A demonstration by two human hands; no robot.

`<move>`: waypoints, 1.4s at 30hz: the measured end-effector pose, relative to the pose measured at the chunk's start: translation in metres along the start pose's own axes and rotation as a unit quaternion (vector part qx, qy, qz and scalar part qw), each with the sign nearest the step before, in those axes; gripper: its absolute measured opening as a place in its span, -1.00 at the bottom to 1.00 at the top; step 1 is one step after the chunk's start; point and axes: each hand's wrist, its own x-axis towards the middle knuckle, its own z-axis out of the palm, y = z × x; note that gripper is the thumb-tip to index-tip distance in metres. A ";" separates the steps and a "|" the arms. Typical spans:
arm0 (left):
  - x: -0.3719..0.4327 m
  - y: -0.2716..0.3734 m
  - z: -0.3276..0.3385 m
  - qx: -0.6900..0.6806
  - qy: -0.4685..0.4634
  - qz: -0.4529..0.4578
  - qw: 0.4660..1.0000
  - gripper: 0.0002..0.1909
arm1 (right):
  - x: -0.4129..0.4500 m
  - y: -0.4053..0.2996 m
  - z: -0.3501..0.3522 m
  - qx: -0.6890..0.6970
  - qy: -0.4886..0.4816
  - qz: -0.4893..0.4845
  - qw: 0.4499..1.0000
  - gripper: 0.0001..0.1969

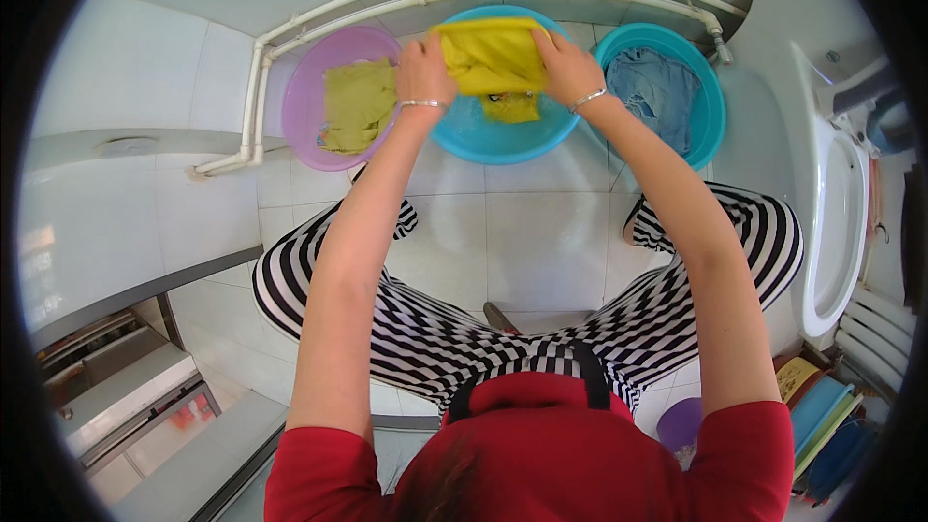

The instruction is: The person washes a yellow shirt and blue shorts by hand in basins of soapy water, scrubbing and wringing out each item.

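Observation:
A yellow cloth garment [494, 56] is stretched between my two hands above a blue plastic basin [500, 148]. My left hand [426, 72] grips its left edge, and my right hand [573, 71] grips its right edge. Both wrists wear a silver bracelet. Below the raised part, a lower yellow piece [511, 107] with a dark and white print hangs over or lies in the basin; whether it belongs to the same garment I cannot tell. Water appears to be in the basin. The cloth is slightly blurred.
On the left a pink-purple basin [304, 127] holds a yellow-green garment [357, 103]. At right, a teal basin [714, 112] holds blue denim [654, 98]. White pipes [348, 9] run along the wall behind. A white washbasin [812, 261] stands far right, with stacked basins [819, 420] below it.

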 end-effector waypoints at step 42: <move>0.062 -0.007 -0.063 -0.095 0.021 0.183 0.978 -0.48 | 0.080 -0.005 -0.053 0.101 0.057 0.030 0.993 -0.42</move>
